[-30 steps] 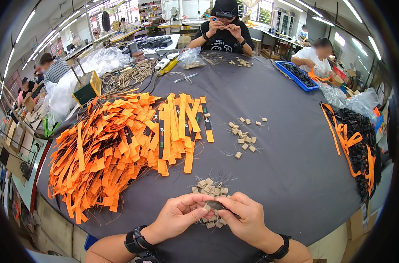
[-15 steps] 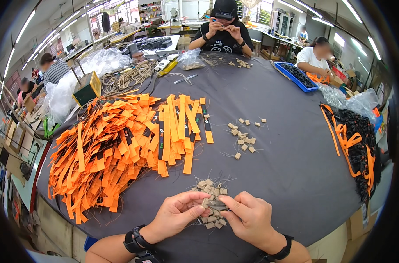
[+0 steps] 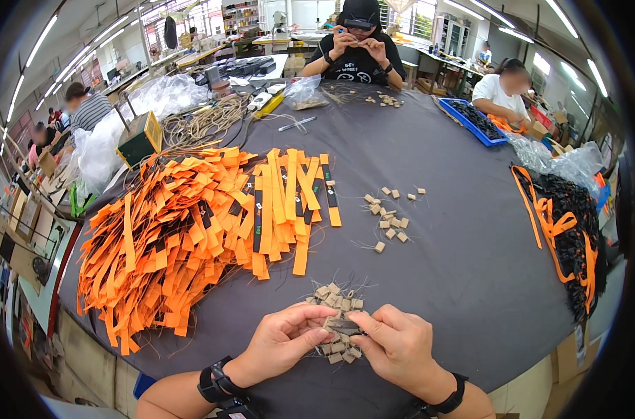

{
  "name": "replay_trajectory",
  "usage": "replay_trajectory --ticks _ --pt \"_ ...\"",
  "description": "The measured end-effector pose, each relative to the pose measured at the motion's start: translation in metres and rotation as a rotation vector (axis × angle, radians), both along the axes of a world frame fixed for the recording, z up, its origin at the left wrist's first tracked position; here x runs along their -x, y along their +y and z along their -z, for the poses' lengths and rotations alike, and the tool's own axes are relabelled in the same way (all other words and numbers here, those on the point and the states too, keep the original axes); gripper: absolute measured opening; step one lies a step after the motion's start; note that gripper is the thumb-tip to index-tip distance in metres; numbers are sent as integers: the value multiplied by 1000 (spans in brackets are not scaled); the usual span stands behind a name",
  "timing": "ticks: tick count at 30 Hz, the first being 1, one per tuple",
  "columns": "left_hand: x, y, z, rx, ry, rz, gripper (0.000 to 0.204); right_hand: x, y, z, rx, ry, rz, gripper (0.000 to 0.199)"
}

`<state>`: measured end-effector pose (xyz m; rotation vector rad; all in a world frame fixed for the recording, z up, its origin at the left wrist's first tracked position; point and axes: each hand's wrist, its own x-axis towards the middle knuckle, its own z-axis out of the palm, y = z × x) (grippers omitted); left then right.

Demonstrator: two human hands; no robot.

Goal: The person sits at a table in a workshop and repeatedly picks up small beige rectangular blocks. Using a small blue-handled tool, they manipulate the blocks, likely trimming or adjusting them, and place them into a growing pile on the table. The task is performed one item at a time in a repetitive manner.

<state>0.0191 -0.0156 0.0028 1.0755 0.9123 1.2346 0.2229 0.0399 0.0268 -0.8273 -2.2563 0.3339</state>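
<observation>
Over a pile of small tan fabric tabs with loose threads, my two hands meet near the table's front edge. My left hand is closed in a pinch on one tan tab, mostly covered by the fingertips. Between the thumb and fingers of my right hand is a small dark grey metal tool. Its tip points left and touches or nearly touches the tab; whether it is snips or tweezers I cannot make out. More tan tabs lie scattered farther up the table.
A large heap of orange and black strips covers the left side of the grey-clothed table. Cords and a pen lie beyond. Black pieces with orange ribbon sit right, near a blue tray. A person works opposite.
The view has shifted very slightly. Both hands keep the same pinch on the tab and the metal tool, with no other clear movement.
</observation>
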Motion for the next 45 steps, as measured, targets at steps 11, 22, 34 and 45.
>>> replay_trajectory --ticks 11,22,34,45 --pt "1 0 2 76 -72 63 31 1 1 6 286 116 -40 26" --pt "-7 -2 3 12 219 78 26 -10 20 6 1330 246 -223 12" --pt "14 15 12 88 315 -170 15 -25 44 11 941 178 5 13" --pt "24 27 4 -376 1078 -32 48 -34 67 25 946 470 85 15"
